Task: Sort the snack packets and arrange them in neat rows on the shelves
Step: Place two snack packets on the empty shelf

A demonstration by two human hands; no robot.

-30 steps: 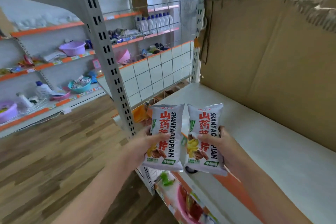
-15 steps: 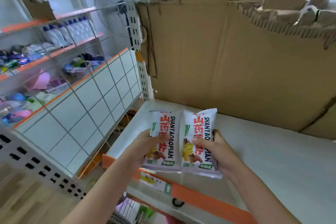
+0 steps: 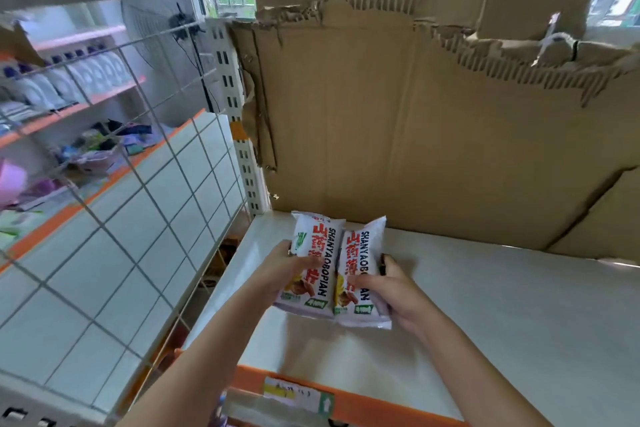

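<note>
You hold two white plastic snack packets with red characters and the black word SHANYAOBOPIAN, one in each hand. Your left hand (image 3: pixel 282 265) has its thumb and fingers clamped on the left packet (image 3: pixel 313 262), and your right hand (image 3: pixel 391 288) grips the right packet (image 3: pixel 360 274) the same way, thumb across its front. The two packets touch side by side, just above the white shelf board (image 3: pixel 502 315) near its back left corner, in front of the torn brown cardboard sheet (image 3: pixel 415 149). One wire grid panel (image 3: pixel 114 218) closes the left side. Nothing else lies on this board. Compared with half a second ago, both packets are deeper over the shelf, past its orange front edge (image 3: pixel 363 399) with one paper label (image 3: pixel 298 397).
</note>
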